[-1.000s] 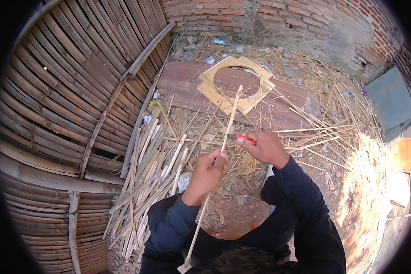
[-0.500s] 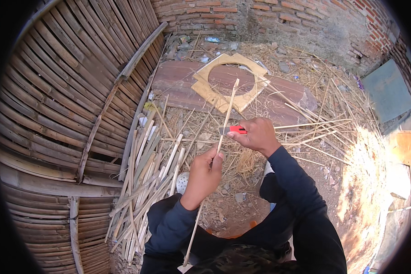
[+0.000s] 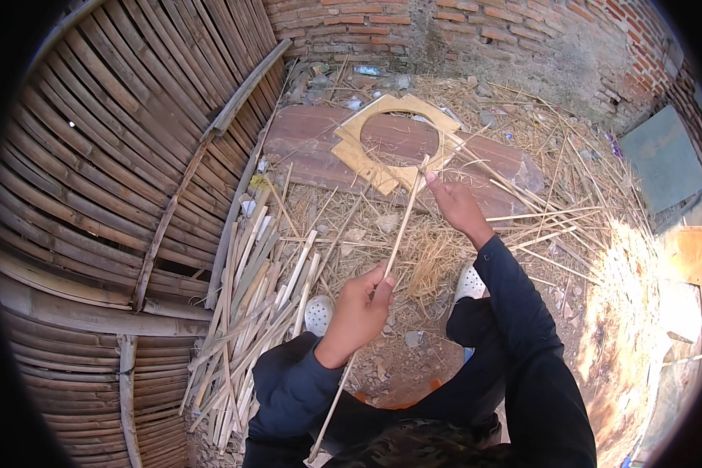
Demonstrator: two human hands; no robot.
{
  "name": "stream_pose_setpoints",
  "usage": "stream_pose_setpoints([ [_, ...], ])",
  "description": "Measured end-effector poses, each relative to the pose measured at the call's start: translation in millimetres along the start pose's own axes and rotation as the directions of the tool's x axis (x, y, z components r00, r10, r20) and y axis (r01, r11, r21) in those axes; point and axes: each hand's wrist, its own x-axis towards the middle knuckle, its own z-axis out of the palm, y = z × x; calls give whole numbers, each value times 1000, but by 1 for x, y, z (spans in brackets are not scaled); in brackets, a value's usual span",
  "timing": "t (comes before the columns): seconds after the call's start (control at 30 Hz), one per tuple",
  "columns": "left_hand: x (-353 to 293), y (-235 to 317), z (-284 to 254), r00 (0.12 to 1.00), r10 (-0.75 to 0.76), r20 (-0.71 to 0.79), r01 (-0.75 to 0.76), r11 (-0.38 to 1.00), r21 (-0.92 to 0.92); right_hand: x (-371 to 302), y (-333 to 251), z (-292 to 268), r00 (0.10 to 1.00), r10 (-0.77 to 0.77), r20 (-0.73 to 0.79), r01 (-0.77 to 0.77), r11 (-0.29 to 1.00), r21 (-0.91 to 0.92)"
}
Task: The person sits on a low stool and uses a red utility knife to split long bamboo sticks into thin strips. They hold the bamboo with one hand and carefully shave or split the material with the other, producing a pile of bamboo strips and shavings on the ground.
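Note:
A long thin bamboo strip (image 3: 402, 230) slants from my lap up toward the brick wall. My left hand (image 3: 357, 316) is closed round it near the middle, thumb on top. My right hand (image 3: 456, 207) is closed at the strip's far end, its thumb close to the tip. The red utility knife seen in that hand a moment earlier is mostly covered by the fingers now; only a pale sliver by the strip may be its blade. Just beyond the tip lies a yellowish board with a round hole (image 3: 351, 152).
Many cut bamboo strips (image 3: 246, 312) are piled at my left beside a bamboo slat wall (image 3: 93, 171). The holed board rests on a brown plank (image 3: 304, 136). Shavings (image 3: 437, 257) and loose strips litter the ground before a brick wall (image 3: 522, 39). My light perforated shoes (image 3: 318, 316) flank the strip.
My right hand has slid away from me along the strip to its far end, and the knife's red handle has gone out of sight. My left hand has shifted slightly right, still gripping the strip.

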Motion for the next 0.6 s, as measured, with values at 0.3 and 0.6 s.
stream_pose_setpoints([
  [0.3,6,12,-5,947,-269,173,319,828,-461,-50,-46,39,969,-237,-63,234,818,525],
  [0.6,5,11,2,975,-184,124,211,942,-260,-46,-48,14,970,-230,-81,243,892,381],
])
